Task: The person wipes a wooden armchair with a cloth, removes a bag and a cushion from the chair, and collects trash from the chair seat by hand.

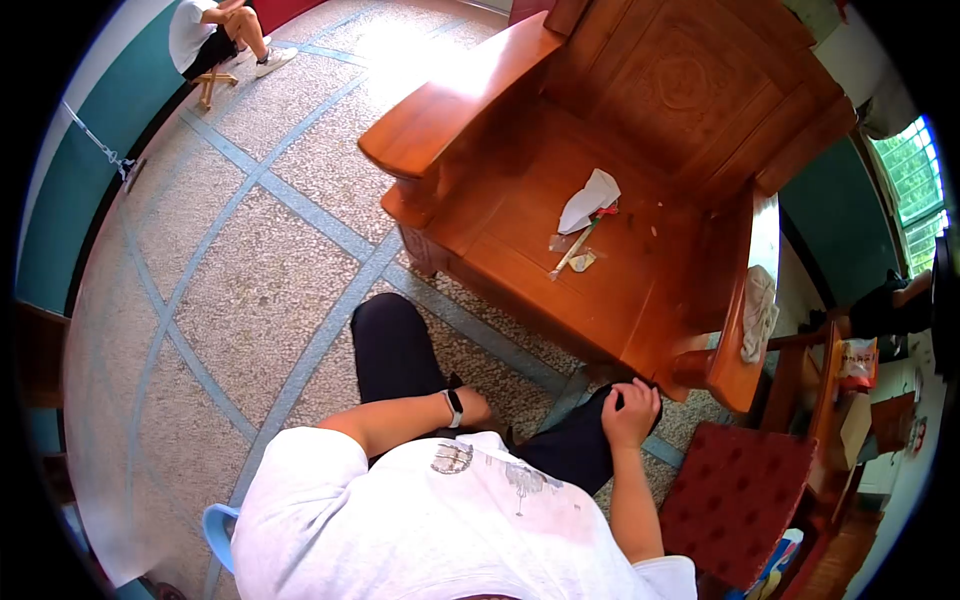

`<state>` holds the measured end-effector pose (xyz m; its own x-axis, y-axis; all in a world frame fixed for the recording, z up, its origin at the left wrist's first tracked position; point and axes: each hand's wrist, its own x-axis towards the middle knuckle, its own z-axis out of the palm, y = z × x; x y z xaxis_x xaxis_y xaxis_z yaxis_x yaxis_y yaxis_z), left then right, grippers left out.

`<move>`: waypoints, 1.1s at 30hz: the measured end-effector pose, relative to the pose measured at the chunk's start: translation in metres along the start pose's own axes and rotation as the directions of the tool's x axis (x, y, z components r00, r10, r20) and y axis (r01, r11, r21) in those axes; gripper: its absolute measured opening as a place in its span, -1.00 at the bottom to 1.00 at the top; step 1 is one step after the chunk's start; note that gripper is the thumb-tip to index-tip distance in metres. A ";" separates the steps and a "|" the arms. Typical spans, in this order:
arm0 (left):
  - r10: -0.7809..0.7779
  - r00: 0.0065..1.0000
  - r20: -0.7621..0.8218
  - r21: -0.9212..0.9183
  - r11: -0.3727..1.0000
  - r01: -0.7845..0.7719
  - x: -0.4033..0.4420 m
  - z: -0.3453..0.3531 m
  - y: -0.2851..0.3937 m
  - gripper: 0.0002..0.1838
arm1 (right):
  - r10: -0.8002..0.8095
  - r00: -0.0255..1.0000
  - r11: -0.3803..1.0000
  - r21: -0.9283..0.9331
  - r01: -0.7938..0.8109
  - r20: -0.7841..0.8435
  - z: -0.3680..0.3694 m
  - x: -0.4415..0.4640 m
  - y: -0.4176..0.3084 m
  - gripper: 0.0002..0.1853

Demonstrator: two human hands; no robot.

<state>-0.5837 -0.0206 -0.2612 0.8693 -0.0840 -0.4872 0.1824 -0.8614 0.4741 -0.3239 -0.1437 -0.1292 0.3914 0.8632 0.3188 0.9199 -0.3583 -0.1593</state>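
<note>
My left hand [474,408] is between my thighs, a watch [453,407] with a light band on its wrist. Its fingers are turned away, so their pose is hidden. On my right knee [575,445] rests my right hand [631,412], fingers apart and draped over the dark trouser cloth, holding nothing. In front of me stands a large carved wooden armchair [500,240]. On its seat lie a crumpled white paper or cloth [590,200], a thin stick-like strip [573,255] with a red end, and a small yellowish scrap [581,262].
A wrinkled pale cloth [759,312] hangs over the chair's right armrest. To my right are a dark red cushion [735,500] and a snack packet [858,363]. Another person [215,35] sits on a low wooden stool [210,85] far left. A mop-like tool [125,165] leans by the wall.
</note>
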 end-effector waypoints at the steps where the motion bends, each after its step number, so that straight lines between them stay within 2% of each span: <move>1: -0.003 0.994 -0.105 -0.119 0.993 -0.010 -0.012 -0.012 -0.001 -0.72 | -0.006 1.000 1.000 0.008 0.006 -0.014 0.000 0.002 -0.004 -0.92; 2: -0.017 0.979 -0.204 -0.239 0.970 -0.033 -0.026 -0.025 0.000 -0.72 | -0.024 0.999 1.000 0.018 0.025 -0.045 0.001 0.004 -0.005 -0.92; 4: -0.119 0.947 -0.298 -0.374 0.928 -0.001 -0.068 -0.071 0.003 -0.70 | -0.009 0.999 0.994 0.105 0.014 -0.050 0.001 0.004 -0.007 -0.92; 6: -0.214 0.887 -0.409 -0.323 0.943 0.078 -0.090 -0.088 -0.017 -0.73 | -0.007 0.997 0.991 0.135 0.017 -0.074 0.006 0.000 -0.005 -0.91; 8: -0.296 0.714 -0.635 -0.416 0.909 0.007 -0.117 -0.107 -0.030 -0.78 | -0.009 0.994 0.987 0.160 0.027 -0.113 0.008 -0.004 -0.011 -0.90; 10: -0.332 0.453 -0.827 -0.411 0.908 -0.084 -0.139 -0.123 -0.041 -0.82 | -0.119 0.989 0.985 0.112 0.128 -0.085 0.004 -0.015 -0.021 -0.89; 12: -0.476 0.233 -0.848 -0.503 0.861 -0.074 -0.153 -0.131 -0.054 -0.81 | -0.141 0.989 0.984 0.105 0.145 -0.047 0.001 -0.022 -0.035 -0.87; 14: -0.639 0.129 -0.759 -0.648 0.760 -0.051 -0.158 -0.123 -0.082 -0.79 | -0.179 0.983 0.979 0.089 0.182 -0.044 0.003 -0.016 -0.046 -0.87; 16: -0.728 0.000 -0.686 -0.724 0.682 -0.102 -0.167 -0.121 -0.102 -0.78 | -0.172 0.985 0.981 0.086 0.173 -0.028 0.003 -0.014 -0.051 -0.87; 18: -0.772 0.002 -0.636 -0.769 0.634 -0.077 -0.171 -0.124 -0.129 -0.73 | -0.168 0.986 0.974 0.155 0.165 0.003 0.010 -0.005 -0.050 -0.86; 20: -0.578 -0.070 -0.813 -0.573 0.773 0.270 -0.165 -0.125 -0.156 -0.64 | -0.148 0.989 0.973 0.178 0.145 0.005 0.017 -0.003 -0.050 -0.85; 22: -0.407 -0.071 -0.911 -0.405 0.846 0.346 -0.145 -0.128 -0.191 -0.53 | -0.172 0.985 0.965 0.198 0.173 -0.021 0.024 0.001 -0.047 -0.83; 24: -0.280 -0.004 -0.960 -0.261 0.888 0.378 -0.121 -0.129 -0.229 -0.45 | -0.216 0.976 0.954 0.211 0.215 -0.019 0.018 0.009 -0.050 -0.79; 25: -0.385 0.094 -0.918 -0.312 0.849 0.427 -0.108 -0.127 -0.236 -0.39 | -0.219 0.976 0.937 0.275 0.215 -0.017 0.017 0.013 -0.046 -0.77; 26: -0.373 0.169 -0.912 -0.196 0.761 0.619 -0.093 -0.120 -0.244 -0.32 | -0.209 0.978 0.916 0.352 0.193 0.006 0.007 0.023 -0.045 -0.74; 27: -0.425 0.156 -0.891 -0.214 0.700 0.682 -0.080 -0.112 -0.246 -0.30 | -0.173 0.985 0.878 0.452 0.159 -0.011 -0.003 0.035 -0.044 -0.71; 28: -0.488 0.233 -0.841 -0.198 0.680 0.706 -0.077 -0.123 -0.232 -0.34 | -0.135 0.991 0.896 0.425 0.127 -0.010 -0.017 0.047 -0.038 -0.71; 29: -0.479 0.188 -0.857 -0.190 0.634 0.749 -0.067 -0.115 -0.242 -0.36 | -0.128 0.989 0.896 0.418 0.149 -0.078 -0.030 0.063 -0.031 -0.70; 30: -0.566 0.233 -0.791 -0.223 0.620 0.752 -0.071 -0.132 -0.225 -0.35 | -0.129 0.981 0.893 0.414 0.177 -0.143 -0.045 0.079 -0.023 -0.70; 31: -0.610 0.201 -0.766 -0.269 0.589 0.762 -0.069 -0.133 -0.224 -0.36 | -0.146 0.966 0.914 0.346 0.214 -0.213 -0.064 0.094 -0.013 -0.70; 32: -0.683 0.218 -0.697 -0.344 0.585 0.734 -0.074 -0.146 -0.210 -0.36 | -0.175 0.944 0.927 0.277 0.254 -0.281 -0.080 0.110 -0.001 -0.70; 33: -0.668 0.200 -0.717 -0.348 0.591 0.728 -0.073 -0.146 -0.203 -0.34 | -0.166 0.920 0.949 0.197 0.247 -0.354 -0.093 0.124 0.015 -0.71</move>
<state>-0.6173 0.2338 -0.2146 0.3812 0.9176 0.1123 0.9002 -0.3961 0.1811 -0.2591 -0.0749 -0.0047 0.2157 0.7279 0.6509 0.9648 -0.0563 -0.2568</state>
